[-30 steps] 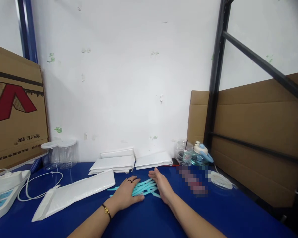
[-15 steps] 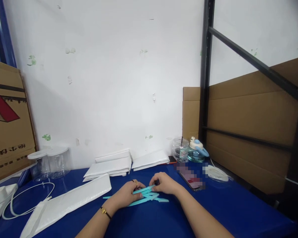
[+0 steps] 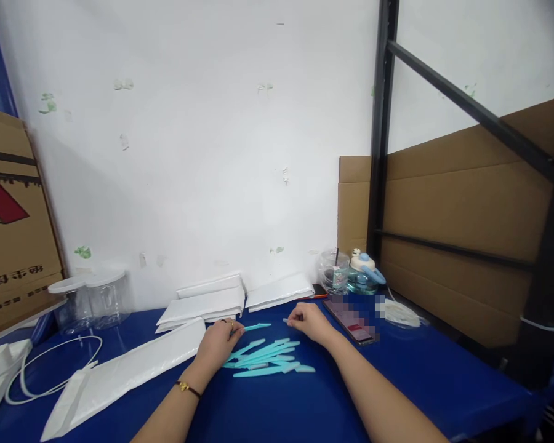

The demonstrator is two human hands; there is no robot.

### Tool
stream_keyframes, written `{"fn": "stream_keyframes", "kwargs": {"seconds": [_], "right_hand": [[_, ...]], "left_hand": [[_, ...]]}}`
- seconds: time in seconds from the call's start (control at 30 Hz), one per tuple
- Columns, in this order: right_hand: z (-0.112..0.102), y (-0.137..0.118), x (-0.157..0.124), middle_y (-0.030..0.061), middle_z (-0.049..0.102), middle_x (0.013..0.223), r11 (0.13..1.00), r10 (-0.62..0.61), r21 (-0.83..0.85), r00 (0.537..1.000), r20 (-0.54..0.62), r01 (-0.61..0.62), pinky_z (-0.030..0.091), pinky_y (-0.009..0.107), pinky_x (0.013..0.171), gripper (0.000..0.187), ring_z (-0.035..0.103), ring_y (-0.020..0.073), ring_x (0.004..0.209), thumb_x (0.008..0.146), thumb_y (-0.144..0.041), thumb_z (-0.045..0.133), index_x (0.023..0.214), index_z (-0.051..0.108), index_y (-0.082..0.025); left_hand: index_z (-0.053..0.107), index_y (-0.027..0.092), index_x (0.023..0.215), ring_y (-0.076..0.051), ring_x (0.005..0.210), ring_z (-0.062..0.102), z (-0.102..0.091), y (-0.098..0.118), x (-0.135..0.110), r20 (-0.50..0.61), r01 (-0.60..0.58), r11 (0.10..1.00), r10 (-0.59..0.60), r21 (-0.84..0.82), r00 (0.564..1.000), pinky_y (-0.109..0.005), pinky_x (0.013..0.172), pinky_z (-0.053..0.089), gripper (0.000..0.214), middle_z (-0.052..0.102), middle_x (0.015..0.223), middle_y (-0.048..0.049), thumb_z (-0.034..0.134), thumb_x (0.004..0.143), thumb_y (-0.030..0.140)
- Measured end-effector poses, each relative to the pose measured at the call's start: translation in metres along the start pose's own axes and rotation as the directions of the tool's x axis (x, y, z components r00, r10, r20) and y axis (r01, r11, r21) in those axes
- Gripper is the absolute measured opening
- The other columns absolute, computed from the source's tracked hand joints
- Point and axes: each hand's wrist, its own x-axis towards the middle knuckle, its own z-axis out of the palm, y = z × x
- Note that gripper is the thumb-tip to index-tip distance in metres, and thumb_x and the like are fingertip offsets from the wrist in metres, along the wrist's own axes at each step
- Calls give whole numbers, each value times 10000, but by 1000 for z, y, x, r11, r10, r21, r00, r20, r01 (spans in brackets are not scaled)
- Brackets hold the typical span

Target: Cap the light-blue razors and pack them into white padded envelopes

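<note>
My left hand (image 3: 216,343) is closed on the handle of a turquoise eyebrow razor (image 3: 260,325), whose head points right. To the right, my right hand (image 3: 310,321) pinches a small pale translucent cap (image 3: 285,320), apart from the razor. Below and between the hands, a loose pile of turquoise eyebrow razors (image 3: 266,356) lies on the blue table, several of them with pale caps on their ends.
White padded mailers (image 3: 207,306) are stacked along the wall, and another mailer (image 3: 133,375) lies at left. A phone (image 3: 351,323), a plastic cup (image 3: 335,274) and a blue-lidded bottle (image 3: 362,275) stand right. Clear jars (image 3: 108,301) and a white cable (image 3: 25,384) are left.
Both hands have lifted off the pile and moved farther back and apart. One razor is now in my left hand and a cap in my right. The view has tilted slightly.
</note>
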Motion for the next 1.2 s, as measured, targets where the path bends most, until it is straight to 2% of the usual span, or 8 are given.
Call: {"fn": "stream_keyframes", "kwargs": {"seconds": [0.13,0.2,0.37,0.47,0.63,0.83,1.0,1.2], "right_hand": [[-2,7,0,35,652,764,999,21,-36,1000,-17,-21,424,254,637,97,586,170,701,704,-241,682,773,724,-187],[1,2,-1,28,643,805,1000,-12,-26,1000,6,12,428,239,646,88,586,157,716,717,-239,673,778,721,-198],[13,-17,-5,14,626,808,996,-94,8,991,95,94,425,216,641,89,576,132,700,734,-212,650,781,725,-220],[19,-28,-8,15,630,843,993,-120,4,987,111,120,414,244,711,117,570,154,780,765,-293,643,837,719,-240],[26,-45,-9,6,646,890,978,-188,-54,964,185,202,329,318,816,233,531,184,894,836,-453,566,850,706,-268],[14,-36,-2,-4,653,867,961,-216,-146,968,128,234,290,310,776,228,512,171,884,874,-388,543,794,697,-241],[-1,-14,0,31,640,855,966,-38,-255,999,19,42,291,339,790,206,513,201,896,849,-359,567,785,701,-217],[-2,-18,-6,7,604,940,976,-89,-186,986,141,115,305,339,835,96,508,196,950,759,-313,666,838,686,-262]], "left_hand": [[615,262,1097,-223,1036,531,2,-7,0,-70,37,999,-35,34,997,-311,854,381,306,612,1068,-49,509,819,333],[616,245,1056,-221,983,546,-2,-4,-3,-71,42,999,-41,9,997,-306,814,398,313,607,1030,-47,549,781,380],[644,200,800,-176,743,572,-9,3,-11,162,39,994,-22,-102,987,-252,629,399,263,616,799,-16,553,734,437],[636,187,761,-168,707,572,-6,7,-11,205,71,990,-45,-118,978,-245,601,385,242,620,744,-13,523,748,401],[629,210,766,-158,766,572,-2,19,-5,74,-3,997,9,-72,997,-249,669,370,156,634,802,0,531,768,330],[653,233,800,-194,895,558,-5,22,0,-65,30,999,-28,28,997,-301,783,335,146,639,865,-12,533,802,316],[656,236,811,-189,888,565,-3,12,3,-33,120,991,-118,66,992,-300,768,341,128,642,866,-9,557,794,316],[633,244,914,-199,915,561,-1,24,-4,-30,47,999,-47,-3,998,-292,769,355,230,631,926,-16,563,785,421]]}}
